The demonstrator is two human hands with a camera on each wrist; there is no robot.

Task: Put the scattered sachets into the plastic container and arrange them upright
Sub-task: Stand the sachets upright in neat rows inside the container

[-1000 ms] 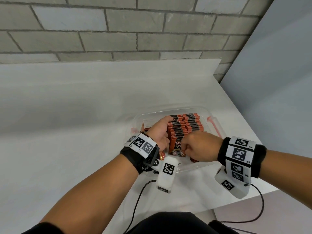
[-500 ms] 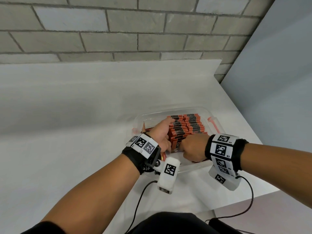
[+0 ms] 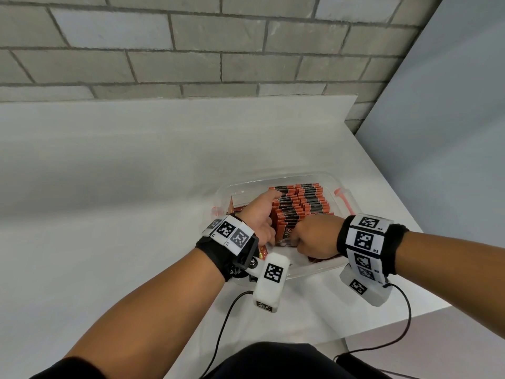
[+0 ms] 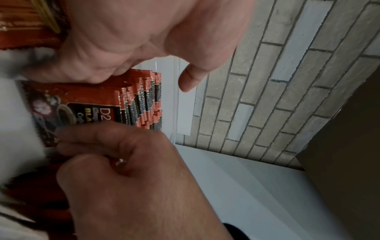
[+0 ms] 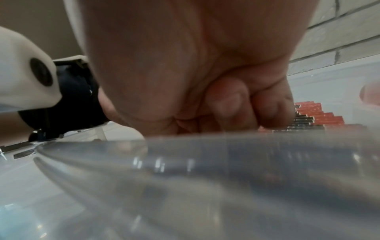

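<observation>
Head view looking down and forward over worktop (image 3: 109, 214) toward brick wall (image 3: 246, 50); left wrist view close, rolled sideways, facing sachets (image 4: 141, 97); right wrist view low at container (image 5: 205, 162) rim; all sharing sachets.

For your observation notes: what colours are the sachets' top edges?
Orange-red and black on the sachets; left wrist view shows it best.

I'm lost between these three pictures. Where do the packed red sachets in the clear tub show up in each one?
Head view: the sachets stand in rows at centre, in the plastic container, between the left hand and right hand.
Left wrist view: left of centre, between both hands.
Right wrist view: far right edge, behind the container's blurred rim.
Shared landmark: the brick wall.
</observation>
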